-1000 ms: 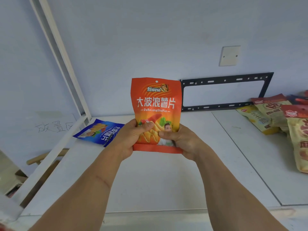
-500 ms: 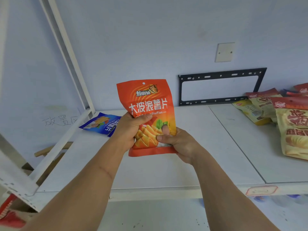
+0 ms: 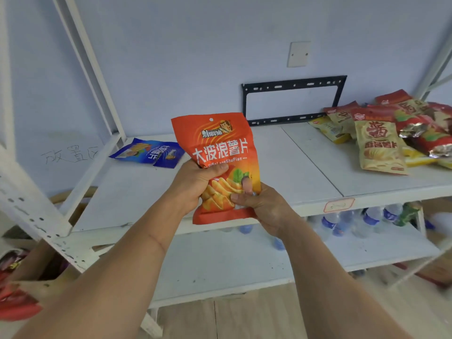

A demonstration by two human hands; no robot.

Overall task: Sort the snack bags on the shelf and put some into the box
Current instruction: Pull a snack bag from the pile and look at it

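Head view: the left hand (image 3: pixel 195 184) and right hand (image 3: pixel 263 204) both grip the orange chip bag (image 3: pixel 217 152), which has dropped lower and tilted left since a second ago, now in front of the shelf (image 3: pixel 293 167) edge, probably heading boxward. A blue bag (image 3: pixel 149 152) lies left; a bag pile (image 3: pixel 391 133) right. The box is unclear.

Orange snack bag (image 3: pixel 221 152): "大波浪薯片", "DaBoLangShuPian". Wall (image 3: pixel 69 154), handwritten: "放置区". Tan snack bag (image 3: pixel 378 140): "麻酱薯片". Shelf tag (image 3: pixel 338 205): illegible.
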